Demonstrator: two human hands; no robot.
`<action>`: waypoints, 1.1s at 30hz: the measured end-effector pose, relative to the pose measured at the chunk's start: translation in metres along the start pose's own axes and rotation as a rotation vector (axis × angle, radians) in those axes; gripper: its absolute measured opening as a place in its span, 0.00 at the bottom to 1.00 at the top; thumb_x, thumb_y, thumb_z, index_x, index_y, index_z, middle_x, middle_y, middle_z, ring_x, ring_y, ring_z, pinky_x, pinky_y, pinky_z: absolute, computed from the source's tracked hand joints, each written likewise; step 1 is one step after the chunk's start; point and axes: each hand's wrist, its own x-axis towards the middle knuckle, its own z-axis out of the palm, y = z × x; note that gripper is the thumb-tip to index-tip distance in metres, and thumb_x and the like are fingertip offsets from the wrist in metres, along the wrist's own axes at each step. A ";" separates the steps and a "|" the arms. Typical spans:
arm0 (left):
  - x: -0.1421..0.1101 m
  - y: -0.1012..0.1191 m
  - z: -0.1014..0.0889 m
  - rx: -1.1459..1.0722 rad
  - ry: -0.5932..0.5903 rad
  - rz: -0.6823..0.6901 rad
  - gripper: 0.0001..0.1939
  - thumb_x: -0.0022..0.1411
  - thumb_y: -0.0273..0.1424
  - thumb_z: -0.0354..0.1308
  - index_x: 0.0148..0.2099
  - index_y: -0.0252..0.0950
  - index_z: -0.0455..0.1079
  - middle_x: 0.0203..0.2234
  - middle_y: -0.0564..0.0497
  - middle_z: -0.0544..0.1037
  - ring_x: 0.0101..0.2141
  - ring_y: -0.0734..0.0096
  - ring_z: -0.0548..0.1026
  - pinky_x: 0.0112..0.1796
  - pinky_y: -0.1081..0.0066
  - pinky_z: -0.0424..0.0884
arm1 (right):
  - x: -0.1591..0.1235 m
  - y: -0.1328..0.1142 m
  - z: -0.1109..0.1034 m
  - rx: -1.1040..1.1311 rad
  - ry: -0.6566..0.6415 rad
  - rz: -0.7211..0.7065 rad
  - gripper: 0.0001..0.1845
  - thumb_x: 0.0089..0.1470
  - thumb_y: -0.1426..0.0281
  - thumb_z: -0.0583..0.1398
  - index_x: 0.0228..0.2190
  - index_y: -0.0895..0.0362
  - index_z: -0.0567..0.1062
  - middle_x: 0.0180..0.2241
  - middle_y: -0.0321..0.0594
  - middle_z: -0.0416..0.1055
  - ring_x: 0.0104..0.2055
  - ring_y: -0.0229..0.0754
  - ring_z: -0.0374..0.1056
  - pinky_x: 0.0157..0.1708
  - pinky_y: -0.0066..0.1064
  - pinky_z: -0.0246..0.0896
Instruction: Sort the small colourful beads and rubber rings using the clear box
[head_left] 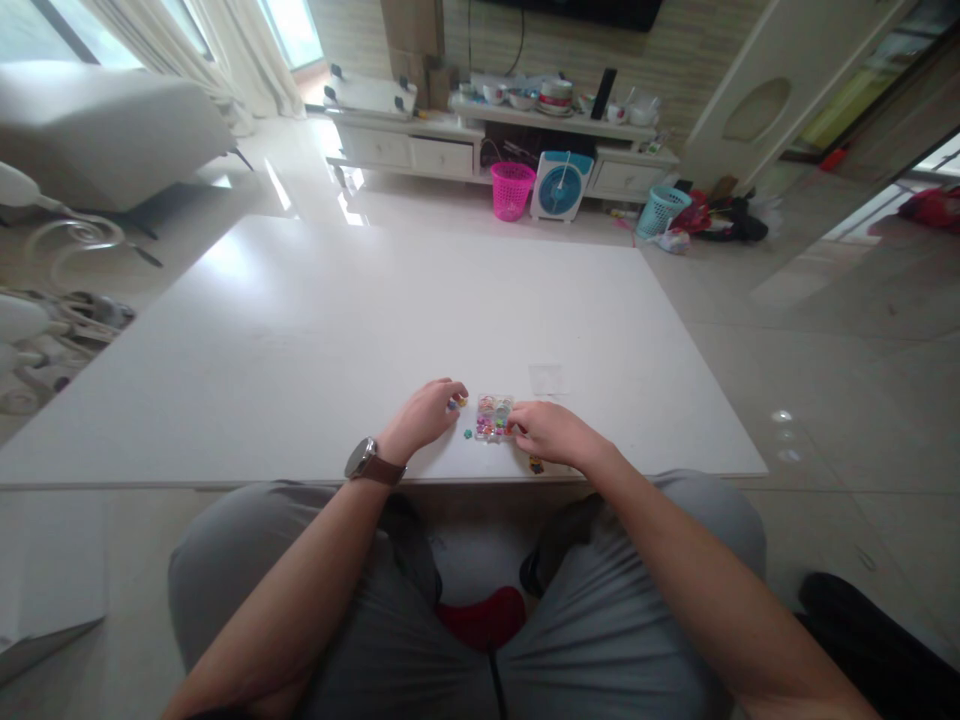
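A small clear compartment box [486,438] lies on the white table close to its front edge, with pink, orange, green and pale little pieces in its sections. My right hand [553,430] is at the box's right side, fingers bent together over the compartments; what they pinch is hidden. To the left of the box, my left hand [431,410] has its fingers curled around small blue and yellow pieces [461,402], too small to name. A green flower-like piece [468,434] sits between that hand and the box. Below my right hand lies a small yellow-and-dark figure [535,465].
A clear plastic bag or sheet [547,379] lies beyond the box on the white table [420,300]. Past the table's far edge, a pink basket [512,192], a blue fan [561,187] and a light-blue basket [661,210] stand on the floor.
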 end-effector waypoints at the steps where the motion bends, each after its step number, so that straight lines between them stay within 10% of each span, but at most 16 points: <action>1: 0.000 0.000 0.000 0.003 -0.002 -0.003 0.18 0.56 0.22 0.52 0.46 0.36 0.76 0.40 0.46 0.79 0.38 0.63 0.77 0.45 0.64 0.73 | 0.000 -0.001 0.000 -0.006 -0.007 0.000 0.09 0.60 0.74 0.57 0.37 0.58 0.79 0.39 0.46 0.78 0.40 0.44 0.72 0.37 0.30 0.58; 33: -0.003 0.000 -0.007 0.048 -0.045 -0.050 0.20 0.56 0.19 0.52 0.48 0.36 0.76 0.40 0.46 0.80 0.39 0.64 0.77 0.46 0.65 0.73 | -0.001 0.001 0.001 -0.030 -0.001 0.062 0.13 0.58 0.74 0.57 0.42 0.56 0.80 0.39 0.44 0.79 0.40 0.44 0.73 0.37 0.29 0.57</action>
